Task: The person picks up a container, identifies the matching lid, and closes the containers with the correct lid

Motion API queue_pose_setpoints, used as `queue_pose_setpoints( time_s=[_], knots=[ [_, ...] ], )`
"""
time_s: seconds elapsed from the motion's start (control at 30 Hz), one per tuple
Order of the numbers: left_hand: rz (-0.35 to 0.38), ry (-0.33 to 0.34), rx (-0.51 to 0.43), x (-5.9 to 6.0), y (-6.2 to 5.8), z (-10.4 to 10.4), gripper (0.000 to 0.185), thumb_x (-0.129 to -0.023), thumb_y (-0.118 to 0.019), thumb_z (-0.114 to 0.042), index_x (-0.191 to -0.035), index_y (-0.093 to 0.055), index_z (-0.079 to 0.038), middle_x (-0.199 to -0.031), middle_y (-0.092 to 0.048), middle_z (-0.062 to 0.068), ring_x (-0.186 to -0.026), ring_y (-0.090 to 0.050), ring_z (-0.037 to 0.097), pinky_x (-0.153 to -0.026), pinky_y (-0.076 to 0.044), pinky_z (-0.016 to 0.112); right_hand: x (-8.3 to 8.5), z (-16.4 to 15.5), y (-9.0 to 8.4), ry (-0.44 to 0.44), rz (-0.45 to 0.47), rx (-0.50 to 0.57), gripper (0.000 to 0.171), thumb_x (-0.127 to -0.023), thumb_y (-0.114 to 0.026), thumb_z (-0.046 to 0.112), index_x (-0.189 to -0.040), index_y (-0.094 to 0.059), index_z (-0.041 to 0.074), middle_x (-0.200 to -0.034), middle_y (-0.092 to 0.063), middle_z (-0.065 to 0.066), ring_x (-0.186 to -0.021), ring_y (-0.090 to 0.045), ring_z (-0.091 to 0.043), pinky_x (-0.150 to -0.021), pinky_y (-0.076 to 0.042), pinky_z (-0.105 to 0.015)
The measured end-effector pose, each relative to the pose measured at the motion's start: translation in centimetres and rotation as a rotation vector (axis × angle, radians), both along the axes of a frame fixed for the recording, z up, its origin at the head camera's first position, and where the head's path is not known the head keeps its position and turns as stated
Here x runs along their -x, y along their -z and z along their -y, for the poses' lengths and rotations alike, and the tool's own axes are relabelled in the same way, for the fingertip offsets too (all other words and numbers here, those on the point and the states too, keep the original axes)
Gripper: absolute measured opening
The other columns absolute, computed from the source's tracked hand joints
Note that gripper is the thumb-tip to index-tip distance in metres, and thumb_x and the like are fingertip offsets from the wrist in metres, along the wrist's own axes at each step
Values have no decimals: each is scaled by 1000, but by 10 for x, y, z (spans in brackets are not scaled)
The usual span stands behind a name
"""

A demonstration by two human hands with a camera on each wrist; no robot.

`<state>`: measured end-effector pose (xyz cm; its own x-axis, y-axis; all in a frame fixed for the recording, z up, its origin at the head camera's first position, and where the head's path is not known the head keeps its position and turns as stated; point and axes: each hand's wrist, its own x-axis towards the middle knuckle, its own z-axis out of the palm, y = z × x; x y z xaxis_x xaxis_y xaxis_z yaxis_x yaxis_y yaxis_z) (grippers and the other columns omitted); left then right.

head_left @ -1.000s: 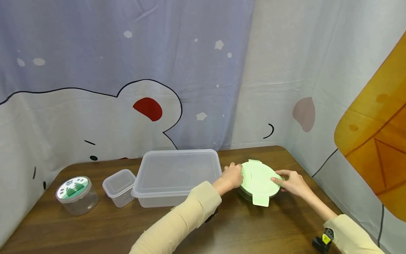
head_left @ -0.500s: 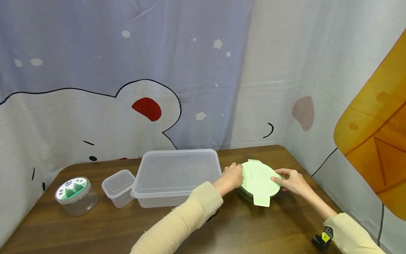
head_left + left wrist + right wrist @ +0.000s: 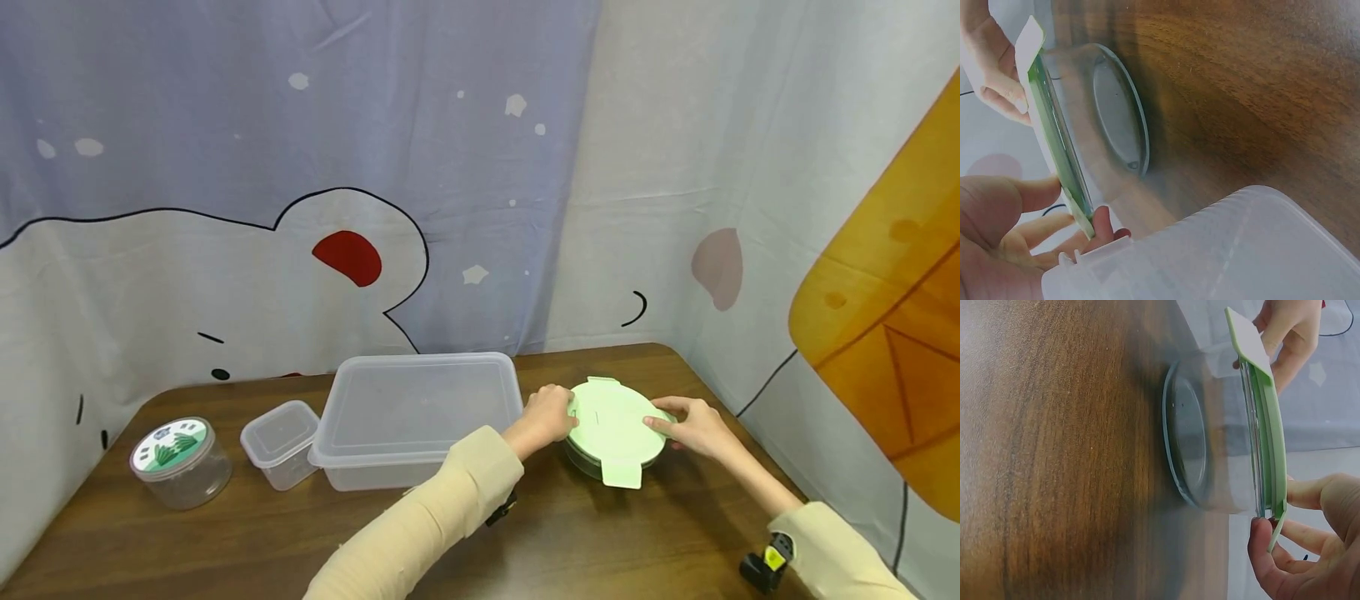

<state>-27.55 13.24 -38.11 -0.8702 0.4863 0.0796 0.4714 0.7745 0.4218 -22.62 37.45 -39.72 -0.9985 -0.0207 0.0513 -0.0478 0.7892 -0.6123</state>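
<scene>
A round glass food container (image 3: 1216, 419) stands upright on the table's right side, under a pale green lid (image 3: 615, 425). The lid's front flap (image 3: 622, 473) sticks outward, not folded down. At the lid's left side my left hand (image 3: 550, 414) pinches the edge, thumb on top and fingers by the side flap (image 3: 1079, 215). Opposite it, my right hand (image 3: 696, 427) pinches the right edge. In the right wrist view its thumb lies on the lid and a fingertip touches the glass rim below the right flap (image 3: 1277, 532). Inside the glass I see no contents.
Left of my left hand is a large clear lidded box (image 3: 423, 412). Further left stand a small clear lidded box (image 3: 281, 437) and a round jar (image 3: 180, 462) with a green-and-white label. A printed curtain (image 3: 480, 167) hangs behind the wooden table (image 3: 300, 550).
The lid and container have shifted very slightly to the right. Both hands stay at the lid's edges, with small changes in the fingers and thumbs.
</scene>
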Motion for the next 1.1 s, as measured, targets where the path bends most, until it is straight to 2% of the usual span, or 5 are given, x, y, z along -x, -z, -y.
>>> queue_pose_setpoints(
  time_s=[0.3,0.47,0.53,0.8,1.1],
  knots=[
    [-19,-7,-10,-1,1,-1,18,-86,-71,-19,-98,-70,-6,-95,-66,8,-93,-63,23,-78,-51,34,-1,0,-2,9,16,29,57,-91,-65,33,-128,-54,-9,-126,-54,-36,-66,-69,-23,-59,-58,-35],
    [35,-50,17,-5,-4,-2,33,-88,-69,-20,-118,-67,-8,-113,-65,10,-109,-61,28,-89,-52,37,-1,0,-1,6,20,37,57,-91,-65,33,-128,-54,-9,-125,-56,-35,-68,-69,-22,-59,-59,-35],
    [38,-57,25,-5,-4,-3,35,-88,-69,-20,-121,-66,-8,-115,-64,11,-110,-61,28,-88,-52,37,0,0,0,7,22,43,57,-91,-65,33,-128,-54,-9,-124,-57,-35,-69,-69,-22,-60,-59,-35],
    [3,-34,47,-5,-2,-2,24,-88,-70,-22,-107,-70,-7,-102,-66,9,-103,-61,26,-82,-52,35,1,0,0,7,29,44,57,-91,-65,32,-127,-54,-10,-123,-57,-35,-69,-68,-21,-60,-59,-35],
    [-18,-2,23,-1,3,0,25,-87,-71,-20,-107,-71,-6,-100,-65,10,-102,-59,24,-85,-52,35,0,3,1,13,28,20,58,-92,-64,31,-128,-52,-13,-124,-55,-37,-64,-68,-23,-59,-58,-36]
  ],
)
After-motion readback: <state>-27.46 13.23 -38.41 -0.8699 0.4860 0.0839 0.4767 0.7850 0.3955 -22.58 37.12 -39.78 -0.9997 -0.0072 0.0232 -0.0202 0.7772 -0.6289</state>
